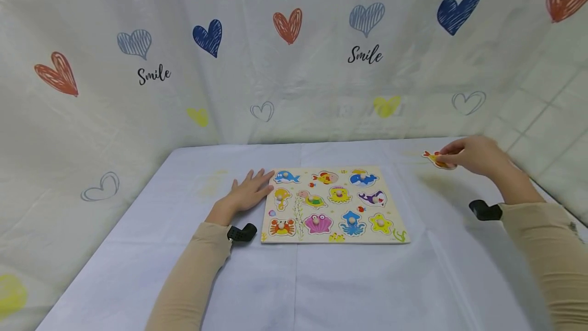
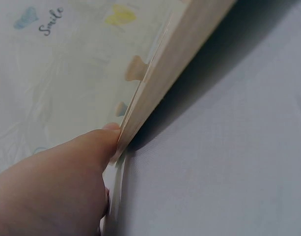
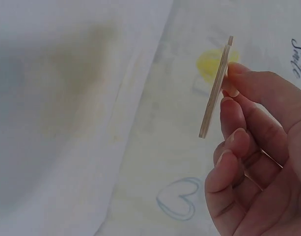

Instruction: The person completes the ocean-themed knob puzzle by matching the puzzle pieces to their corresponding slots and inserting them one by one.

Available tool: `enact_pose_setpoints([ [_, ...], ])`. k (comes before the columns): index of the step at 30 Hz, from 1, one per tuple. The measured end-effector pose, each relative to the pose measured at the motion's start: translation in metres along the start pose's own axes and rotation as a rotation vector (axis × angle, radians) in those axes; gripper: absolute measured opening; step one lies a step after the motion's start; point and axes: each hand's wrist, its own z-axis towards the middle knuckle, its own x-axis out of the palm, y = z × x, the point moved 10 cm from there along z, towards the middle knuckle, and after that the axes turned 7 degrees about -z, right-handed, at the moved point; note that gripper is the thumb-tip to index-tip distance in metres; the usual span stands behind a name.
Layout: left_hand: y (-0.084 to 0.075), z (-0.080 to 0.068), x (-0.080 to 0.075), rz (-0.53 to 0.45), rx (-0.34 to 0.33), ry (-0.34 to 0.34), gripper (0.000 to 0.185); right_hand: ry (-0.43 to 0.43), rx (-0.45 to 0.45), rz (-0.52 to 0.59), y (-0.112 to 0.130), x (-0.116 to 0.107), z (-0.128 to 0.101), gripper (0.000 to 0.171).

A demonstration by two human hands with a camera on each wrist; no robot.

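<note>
A wooden peg puzzle board (image 1: 339,239) with sea-animal pictures lies on the white cloth, in the middle of the head view. Several of its pictures carry round knobs. At the board's upper left, my left hand (image 1: 248,191) rests with spread fingers, palm down, touching the edge. In the left wrist view its thumb (image 2: 91,147) lies against the board's side (image 2: 165,73). Off to the right, my right hand (image 1: 475,155) holds a red and yellow fish puzzle piece (image 1: 433,157) above the cloth. Thumb and fingers pinch its knob; the right wrist view shows the piece (image 3: 214,93) edge-on.
The white cloth (image 1: 257,285) covers the table. A pale curtain (image 1: 312,75) with hearts and "Smile" lettering hangs behind the table and along its sides. Each wrist wears a black camera, one on the left (image 1: 242,233) and one on the right (image 1: 485,210).
</note>
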Motion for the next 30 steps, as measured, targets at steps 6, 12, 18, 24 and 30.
enact_pose_setpoints([
  [6,0.000,0.001,0.000,-0.001,-0.005,0.001,0.063,-0.025,-0.047,0.044,0.035,0.007,0.009,0.036],
  [12,0.000,0.001,0.002,-0.005,-0.003,0.007,0.064,-0.002,-0.054,0.071,0.068,0.017,0.019,0.034],
  [18,0.000,0.000,0.001,0.001,-0.007,0.001,0.063,0.025,-0.067,0.092,0.096,0.027,0.031,0.031],
  [24,0.000,0.000,0.000,0.000,-0.006,0.002,0.063,0.032,-0.087,0.083,0.123,0.034,0.040,0.031],
  [30,0.000,0.001,0.001,-0.001,-0.005,0.004,0.063,0.027,-0.110,0.087,0.147,0.045,0.050,0.027],
])
